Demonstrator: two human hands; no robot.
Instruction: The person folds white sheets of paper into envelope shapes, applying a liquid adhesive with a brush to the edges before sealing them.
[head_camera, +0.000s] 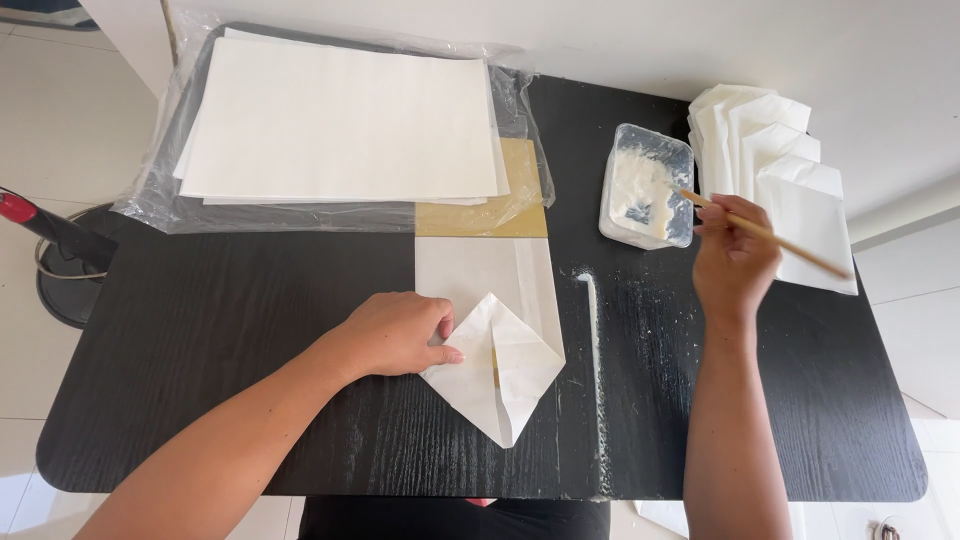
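On a black wood-grain table (250, 330) streaked with white paste, a person folds paper with two bare hands. At the far left lies the largest item, a stack of white sheets (340, 120) resting on a clear plastic wrapper (160, 200), with a tan board (510, 195) showing from under its near right corner. At the far right, a fanned pile of finished white paper pockets (790, 170) overlaps at the table's edge. Near the centre, a partly folded white sheet (500, 340) lies flat, its lower end turned into a point toward the person. The left hand (400, 335) presses down on its left flap, fingers closed together and flat. The right hand (735, 260) grips a thin wooden stick (770, 238), whose tip reaches into a small clear plastic tub (645, 185) of white paste just beside the pockets.
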